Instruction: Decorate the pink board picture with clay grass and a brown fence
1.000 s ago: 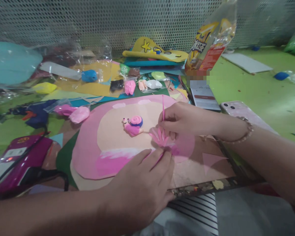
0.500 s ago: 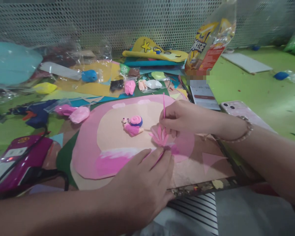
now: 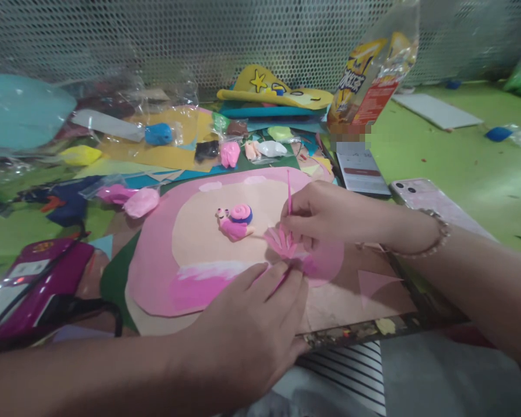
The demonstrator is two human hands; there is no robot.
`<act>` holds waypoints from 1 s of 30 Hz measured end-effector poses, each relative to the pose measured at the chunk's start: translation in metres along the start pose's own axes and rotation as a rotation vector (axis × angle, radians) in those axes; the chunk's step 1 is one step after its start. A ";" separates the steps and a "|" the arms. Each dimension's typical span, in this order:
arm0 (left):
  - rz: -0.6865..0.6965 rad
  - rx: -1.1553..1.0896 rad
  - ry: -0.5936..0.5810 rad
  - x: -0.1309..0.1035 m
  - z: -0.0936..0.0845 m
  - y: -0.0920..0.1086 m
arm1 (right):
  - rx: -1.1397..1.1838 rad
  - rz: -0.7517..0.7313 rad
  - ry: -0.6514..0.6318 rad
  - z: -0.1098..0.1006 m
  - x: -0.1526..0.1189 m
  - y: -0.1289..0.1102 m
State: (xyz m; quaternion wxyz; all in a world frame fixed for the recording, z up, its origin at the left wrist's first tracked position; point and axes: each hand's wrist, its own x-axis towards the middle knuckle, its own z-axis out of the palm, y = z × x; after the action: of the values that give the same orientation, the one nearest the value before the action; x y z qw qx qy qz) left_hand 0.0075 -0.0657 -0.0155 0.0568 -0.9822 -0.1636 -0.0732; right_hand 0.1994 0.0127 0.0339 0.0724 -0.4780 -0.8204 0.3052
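A pink board (image 3: 151,255) with a cream centre lies in front of me. On it sits a clay snail (image 3: 235,221) with a pink and blue shell. To the snail's right is a pink leaf-shaped clay piece (image 3: 281,241). My right hand (image 3: 310,213) pinches a thin pink stick tool (image 3: 289,188) upright, its lower end hidden behind the fingers at that piece. My left hand (image 3: 264,318) lies flat with fingers spread on the board's lower edge, its fingertips by the base of the piece.
Bagged clay lumps (image 3: 230,154) lie behind the board, near a yellow hat-shaped piece (image 3: 278,95). A snack bag (image 3: 369,81), a phone (image 3: 362,168) and a pink phone (image 3: 438,202) are right. A magenta device (image 3: 39,284) with a black cord is left.
My right hand and the stick have moved very slightly down, still at the leaf-shaped piece. My left hand has stayed in place.
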 end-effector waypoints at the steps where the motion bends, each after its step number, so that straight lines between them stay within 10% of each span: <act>1: -0.003 -0.001 0.002 0.000 0.000 0.000 | -0.015 -0.006 0.006 0.000 0.000 0.000; 30: -0.002 0.013 0.012 0.001 -0.002 0.000 | 0.198 0.088 -0.018 0.002 0.003 0.004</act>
State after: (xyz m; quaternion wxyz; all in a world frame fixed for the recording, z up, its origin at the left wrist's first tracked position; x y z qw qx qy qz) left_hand 0.0082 -0.0652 -0.0137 0.0643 -0.9811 -0.1648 -0.0782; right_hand 0.2001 0.0158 0.0296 0.0984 -0.5012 -0.7651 0.3921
